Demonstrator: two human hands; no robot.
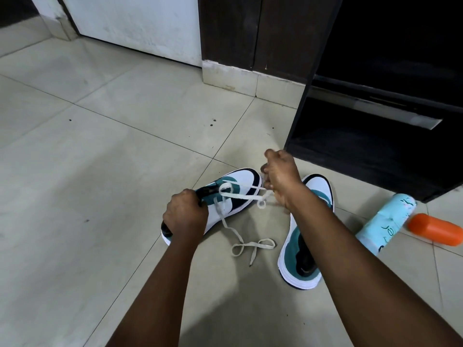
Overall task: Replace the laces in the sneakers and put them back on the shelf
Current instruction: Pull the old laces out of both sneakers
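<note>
Two white, teal and black sneakers lie on the tiled floor. My left hand [185, 216] grips the heel end of the left sneaker [234, 189]. A white lace [239, 196] runs from this shoe's eyelets to my right hand [280, 179], which pinches it and pulls it toward the right. The lace's other end [253, 246] lies looped on the floor between the shoes. The right sneaker [298, 256] sits on the floor under my right forearm, with no lace visible on it.
A dark wooden shoe shelf [375, 126] stands open at the right, its lower compartments in shadow. A light blue bottle [385, 221] and an orange container [436, 229] lie on the floor beside it. A white door [135, 23] is at the back.
</note>
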